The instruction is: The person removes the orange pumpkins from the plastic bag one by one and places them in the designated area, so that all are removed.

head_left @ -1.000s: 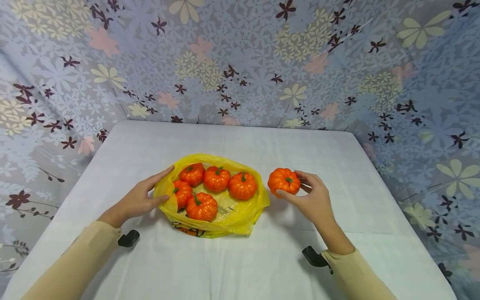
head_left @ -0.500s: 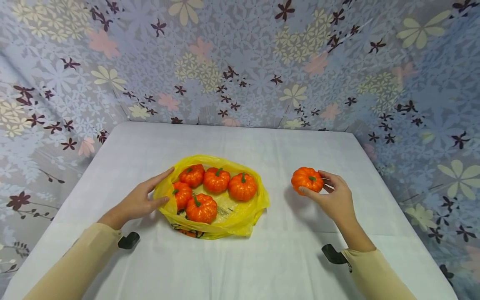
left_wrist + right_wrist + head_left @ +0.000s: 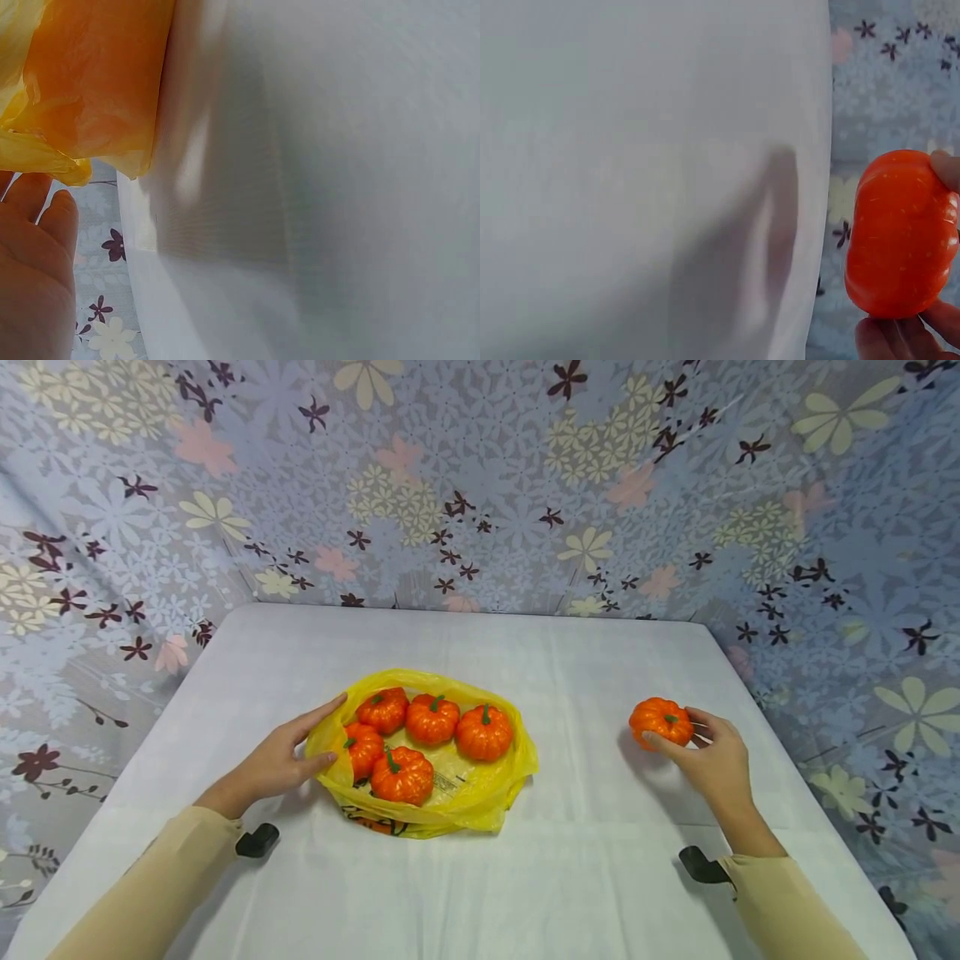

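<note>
My right hand (image 3: 708, 756) holds a small orange pumpkin (image 3: 660, 722) with a green stem between thumb and fingers, above the right part of the table. In the right wrist view the pumpkin (image 3: 901, 236) is raised over its shadow, thumb on one side and fingers on the other. A yellow plastic bag (image 3: 465, 814) lies wide at the mouth left of centre, with several similar pumpkins (image 3: 433, 720) inside. My left hand (image 3: 277, 764) touches the bag's left side with spread, fairly straight fingers. Part of that hand (image 3: 34, 262) shows beside the bag (image 3: 97, 82) in the left wrist view.
A white cloth (image 3: 555, 877) covers the table. Behind and beside it hangs floral fabric (image 3: 480, 485). Black wrist cameras (image 3: 257, 841) stick out from both beige sleeves (image 3: 161, 885).
My right hand has carried the pumpkin rightward, from beside the bag to the right part of the table. The left hand and the bag have stayed in place.
</note>
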Demonstrator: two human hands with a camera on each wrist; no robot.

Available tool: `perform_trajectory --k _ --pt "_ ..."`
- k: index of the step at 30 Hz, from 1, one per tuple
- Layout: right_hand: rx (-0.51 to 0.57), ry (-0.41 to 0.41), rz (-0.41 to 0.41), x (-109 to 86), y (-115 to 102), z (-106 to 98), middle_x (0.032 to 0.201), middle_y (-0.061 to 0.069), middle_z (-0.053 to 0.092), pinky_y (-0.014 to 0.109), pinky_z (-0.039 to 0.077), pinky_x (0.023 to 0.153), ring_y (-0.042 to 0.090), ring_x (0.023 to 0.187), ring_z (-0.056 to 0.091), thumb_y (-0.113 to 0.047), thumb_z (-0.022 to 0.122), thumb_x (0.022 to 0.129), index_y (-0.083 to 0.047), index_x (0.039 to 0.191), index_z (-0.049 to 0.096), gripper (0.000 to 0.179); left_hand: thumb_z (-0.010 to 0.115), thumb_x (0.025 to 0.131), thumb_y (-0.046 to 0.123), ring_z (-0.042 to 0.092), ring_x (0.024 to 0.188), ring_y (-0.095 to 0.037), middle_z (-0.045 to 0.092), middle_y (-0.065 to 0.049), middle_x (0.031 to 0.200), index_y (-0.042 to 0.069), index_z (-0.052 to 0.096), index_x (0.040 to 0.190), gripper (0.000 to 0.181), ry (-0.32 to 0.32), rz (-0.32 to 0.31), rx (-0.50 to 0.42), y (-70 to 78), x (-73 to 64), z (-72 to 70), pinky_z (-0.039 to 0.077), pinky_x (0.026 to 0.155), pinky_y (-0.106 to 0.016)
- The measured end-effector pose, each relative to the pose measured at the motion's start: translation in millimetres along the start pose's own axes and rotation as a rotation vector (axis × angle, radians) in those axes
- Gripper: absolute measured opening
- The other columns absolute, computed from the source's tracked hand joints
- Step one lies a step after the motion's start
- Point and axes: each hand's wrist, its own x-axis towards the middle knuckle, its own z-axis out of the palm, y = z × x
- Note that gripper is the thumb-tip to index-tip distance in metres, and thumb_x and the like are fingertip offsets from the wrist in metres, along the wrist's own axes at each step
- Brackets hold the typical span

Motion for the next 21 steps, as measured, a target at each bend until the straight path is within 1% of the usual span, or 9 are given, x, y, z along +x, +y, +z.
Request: perform_trajectory --k 5,10,13,17,21 --pt "-0.024 0.007 0.040 3.4 12 -10 0.142 0.029 0.046 0.060 0.044 0.101 0.046 0.123 0.052 -0.046 0.081 0.083 0.004 0.147 0.047 0.088 0.068 0.094 0.015 0.022 0.147 -0.045 0.025 -0.010 0.164 0.025 0.026 0.162 0.080 0.005 0.016 -0.005 -0.2 -0.7 0.0 0.016 0.112 -0.073" --pt "-0.056 -0.034 0.093 6.6 22 -17 0.147 0.030 0.041 0.061 0.044 0.100 0.048 0.127 0.048 -0.052 0.078 0.084 0.003 0.151 0.041 0.094 0.069 0.094 0.014 0.023 0.147 -0.045 0.026 -0.011 0.164 0.021 0.027 0.161 0.080 0.006 0.029 -0.010 0.7 -1.0 -0.3 0.017 0.112 -0.072" --pt "-0.079 -0.054 0.115 8.6 25 -20 0.148 0.032 0.038 0.062 0.044 0.100 0.050 0.129 0.046 -0.055 0.077 0.084 0.004 0.151 0.039 0.097 0.068 0.094 0.015 0.023 0.147 -0.045 0.025 -0.011 0.164 0.021 0.027 0.161 0.079 0.007 0.026 -0.007 0.7 -0.7 -0.2 0.017 0.112 -0.072" --pt "-0.092 -0.056 0.129 9.2 30 -24 0.148 0.033 0.038 0.063 0.044 0.101 0.050 0.129 0.045 -0.055 0.075 0.085 0.006 0.151 0.039 0.097 0.068 0.095 0.016 0.023 0.147 -0.044 0.025 -0.010 0.164 0.023 0.027 0.162 0.079 0.004 0.021 -0.013 0.5 -1.0 0.2 0.017 0.112 -0.072" --pt "-0.095 -0.046 0.130 11.0 36 -27 0.147 0.034 0.039 0.063 0.043 0.100 0.051 0.128 0.044 -0.053 0.075 0.086 0.007 0.150 0.039 0.095 0.068 0.094 0.015 0.023 0.147 -0.045 0.025 -0.011 0.164 0.024 0.027 0.161 0.079 0.006 0.032 -0.028 -0.5 -1.3 0.3 0.016 0.112 -0.073"
